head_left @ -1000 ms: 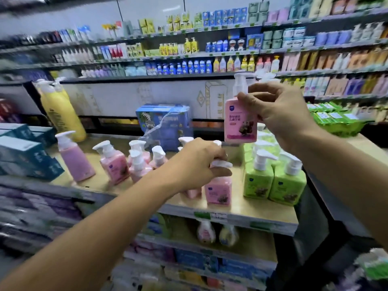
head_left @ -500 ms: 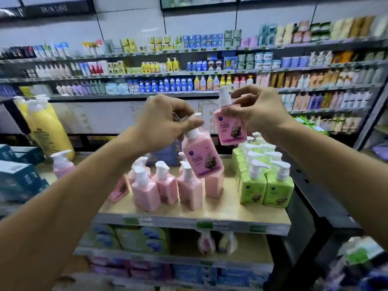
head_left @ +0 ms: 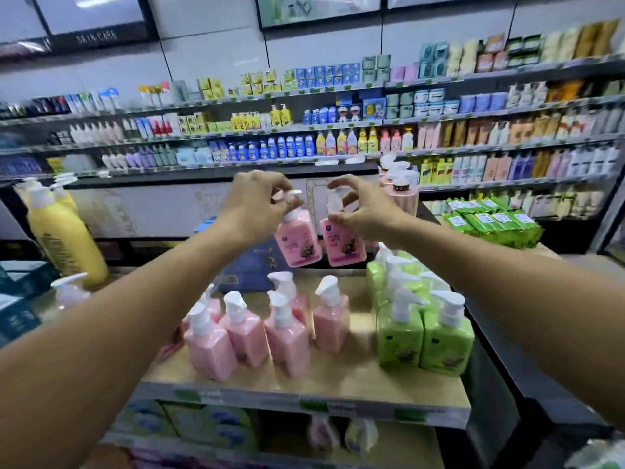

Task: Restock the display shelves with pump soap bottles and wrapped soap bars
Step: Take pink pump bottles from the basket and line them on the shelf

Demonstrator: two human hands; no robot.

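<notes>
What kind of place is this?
Most likely a shop's toiletries aisle: long, packed wall shelves, a SKIN CARE sign, and identical pink pump bottles lined up on a tagged display shelf.

Super bright in here, flat white store lighting from overhead; you can see a strip light glaring off the framed sign far top left. Hardly any shadows, just soft smudges under the bottles on the display shelf, and the lower shelf beneath it is noticeably dimmer. Sharpest bit is dead centre: the left-hand pink bottle and right-hand pink bottle have labels you can make out. Everything toward the edges smears, especially the big yellow bottle on the left and the wall shelves at far right. The wide lens bows those shelves too, and the white pump tops blow out.
</notes>
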